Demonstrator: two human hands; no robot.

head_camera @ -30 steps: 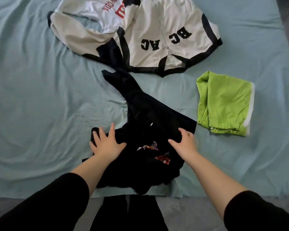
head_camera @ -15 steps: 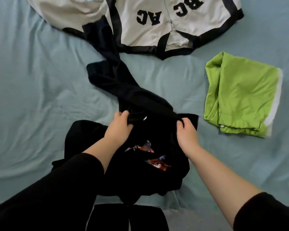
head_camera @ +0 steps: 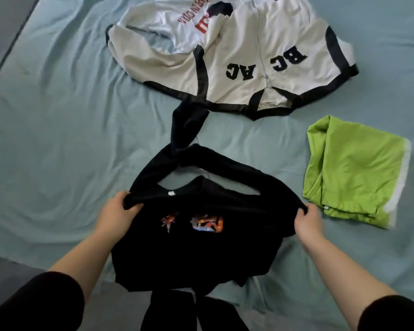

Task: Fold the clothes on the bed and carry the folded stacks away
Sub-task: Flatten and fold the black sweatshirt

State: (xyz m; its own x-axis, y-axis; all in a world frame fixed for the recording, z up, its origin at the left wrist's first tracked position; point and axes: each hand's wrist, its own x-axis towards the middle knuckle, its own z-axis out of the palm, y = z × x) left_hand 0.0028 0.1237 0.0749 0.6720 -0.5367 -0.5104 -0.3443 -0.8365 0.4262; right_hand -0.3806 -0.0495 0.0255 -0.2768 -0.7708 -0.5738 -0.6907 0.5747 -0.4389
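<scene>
Head view. The left hand [head_camera: 120, 213] was clenched on one shoulder of the black T-shirt [head_camera: 196, 254] and the right hand [head_camera: 308, 223] pinched the other, so that the garment hung spread between them over the near part of the bed [head_camera: 58, 139], printed side [head_camera: 206, 223] toward the camera. A dark strip of cloth [head_camera: 187, 125] ran from its far side up to the hem of the white-and-black jacket [head_camera: 249, 56], which lay unfolded at the far side; a green garment [head_camera: 354, 173], already folded, lay well apart to the right. The step in hand appeared to be spreading the shirt before the first fold. To do it well, both grips should sit level at the shoulder seams, the cloth should be drawn taut enough to lose its creases, and the trailing strip (whether a sleeve or a separate piece could not be told) should be freed from the jacket first. The shirt would then best be laid print down on bare sheet, short of the green garment.
</scene>
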